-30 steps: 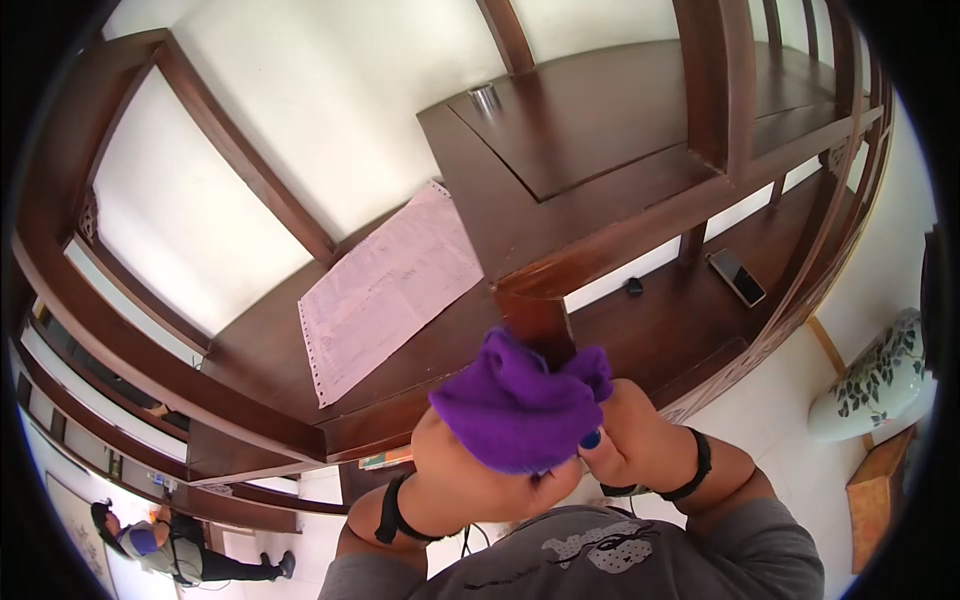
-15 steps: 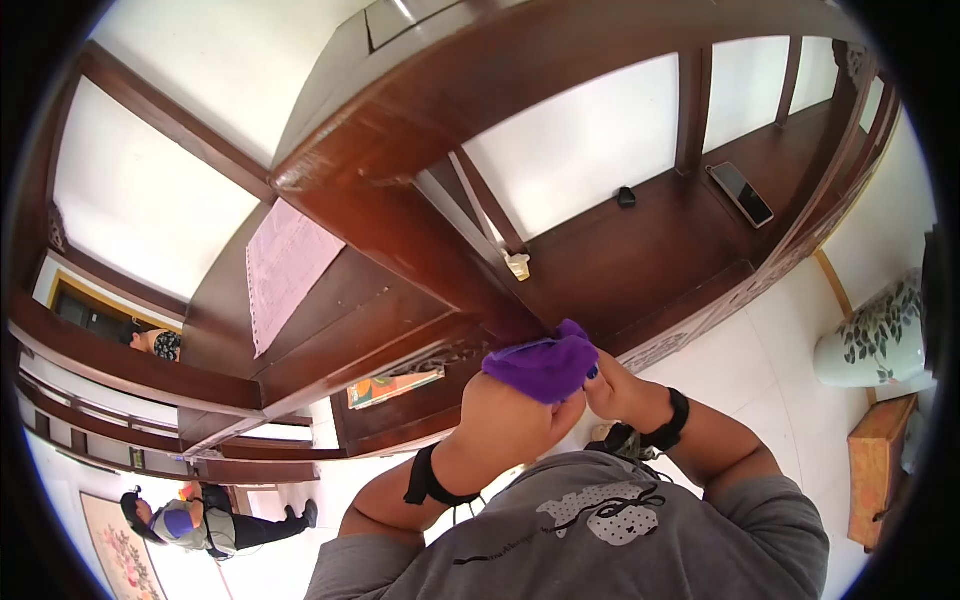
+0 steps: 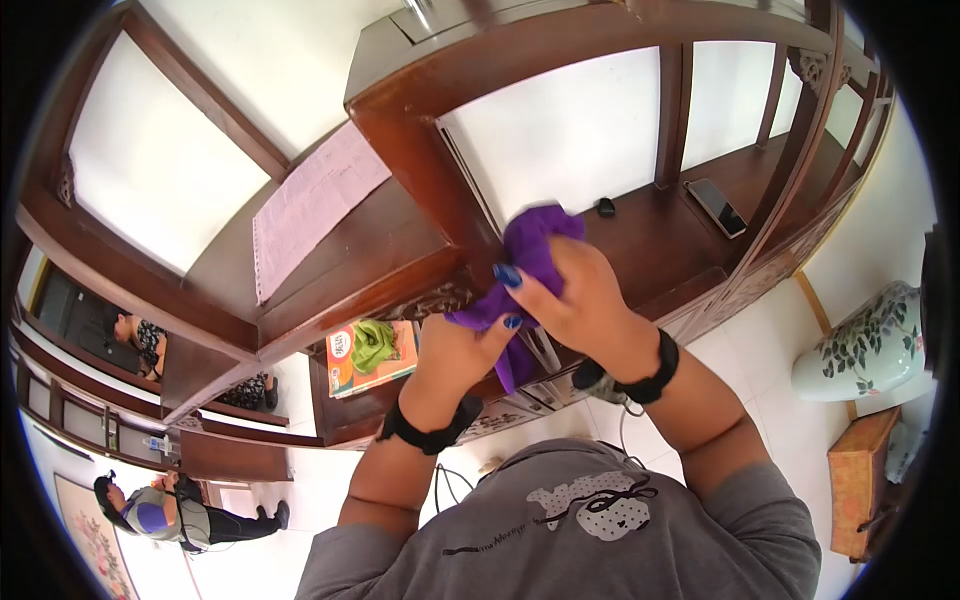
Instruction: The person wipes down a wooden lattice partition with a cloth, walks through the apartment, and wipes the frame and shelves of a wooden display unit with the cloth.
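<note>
A purple cloth [image 3: 535, 245] is bunched between my two hands, in front of the dark brown wooden shelf unit [image 3: 420, 180]. My right hand [image 3: 590, 305] grips its upper part, thumb with a dark blue nail laid over the fabric. Lower and to the left, my left hand [image 3: 455, 355] pinches another fold near the carved shelf edge, and a corner of cloth hangs below it. Whether the cloth touches the wood I cannot tell. Parts of the fingers on both hands are hidden by the fabric.
A pink sheet [image 3: 320, 205] lies on the left shelf. On the right shelf are a phone [image 3: 716, 207] and a small black object [image 3: 606, 207]. Books [image 3: 345, 380] with a green item sit lower left. A floral vase [image 3: 865, 345] stands right. Two people are at the left.
Both hands have drawn apart, the right one rising with the cloth, which is now more spread out. My view has shifted, and the books show more fully.
</note>
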`<state>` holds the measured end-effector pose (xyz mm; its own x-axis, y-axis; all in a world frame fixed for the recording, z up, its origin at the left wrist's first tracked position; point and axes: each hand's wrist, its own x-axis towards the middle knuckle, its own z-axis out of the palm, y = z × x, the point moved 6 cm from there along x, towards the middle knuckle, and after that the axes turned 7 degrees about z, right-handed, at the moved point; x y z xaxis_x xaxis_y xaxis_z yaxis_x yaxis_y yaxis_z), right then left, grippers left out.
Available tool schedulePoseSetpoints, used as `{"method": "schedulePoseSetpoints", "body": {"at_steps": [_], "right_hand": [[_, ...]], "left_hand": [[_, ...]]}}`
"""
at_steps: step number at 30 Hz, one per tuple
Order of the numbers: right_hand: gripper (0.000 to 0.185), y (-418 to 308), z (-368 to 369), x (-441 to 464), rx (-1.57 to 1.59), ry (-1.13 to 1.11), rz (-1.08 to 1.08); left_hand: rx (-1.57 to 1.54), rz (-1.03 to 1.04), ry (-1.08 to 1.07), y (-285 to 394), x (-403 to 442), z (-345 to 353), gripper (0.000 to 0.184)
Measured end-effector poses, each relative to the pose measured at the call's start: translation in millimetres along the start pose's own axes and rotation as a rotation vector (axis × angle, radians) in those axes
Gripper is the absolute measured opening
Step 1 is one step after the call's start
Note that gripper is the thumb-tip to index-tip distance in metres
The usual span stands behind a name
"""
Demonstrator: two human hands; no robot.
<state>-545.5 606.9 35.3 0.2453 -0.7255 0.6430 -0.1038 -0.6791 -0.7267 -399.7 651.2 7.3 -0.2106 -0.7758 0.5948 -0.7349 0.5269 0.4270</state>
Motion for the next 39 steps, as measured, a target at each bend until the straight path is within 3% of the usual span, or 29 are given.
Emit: {"method": "schedulePoseSetpoints", "body": {"at_steps": [6, 9, 13, 16, 19, 22, 25, 28, 31, 39], "right_hand": [[0.055, 41, 26, -10, 0.093, -0.155, 0.242], [0.058, 74, 38, -30, 0.113, -0.203, 0.349], [0.059, 106, 47, -55, 0.021, -0.281, 0.435], [0.06, 128, 51, -79, -0.087, -0.394, 0.528], [0.059, 156, 55, -102, -0.237, -0.466, 0.615], [0.059, 180, 62, -126, -0.411, -0.445, 0.663], [0.058, 189, 63, -139, -0.517, -0.432, 0.689], [0.055, 198, 65, -148, -0.6, -0.445, 0.695], [0.05, 205, 67, -158, -0.672, -0.453, 0.738], [0.041, 211, 70, -176, -0.752, -0.367, 0.792]], "left_hand": [[-0.302, -0.037, -0.017, -12, 2, 21, 0.043], [-0.266, -0.136, -0.21, -23, -8, 43, 0.058], [-0.262, 0.0, -0.267, -43, -20, 77, 0.042], [-0.251, -0.072, -0.34, -60, -39, 99, 0.035], [-0.573, -0.145, -0.515, -59, -43, 121, 0.037], [-0.31, -0.112, -0.61, -62, -53, 131, 0.048], [0.062, 0.007, -0.552, -69, -69, 134, 0.037], [0.169, -0.039, -0.721, -81, -87, 129, 0.043], [0.107, -0.298, -0.873, -82, -92, 119, 0.044], [0.148, -0.208, -0.777, -90, -97, 129, 0.045]]}}
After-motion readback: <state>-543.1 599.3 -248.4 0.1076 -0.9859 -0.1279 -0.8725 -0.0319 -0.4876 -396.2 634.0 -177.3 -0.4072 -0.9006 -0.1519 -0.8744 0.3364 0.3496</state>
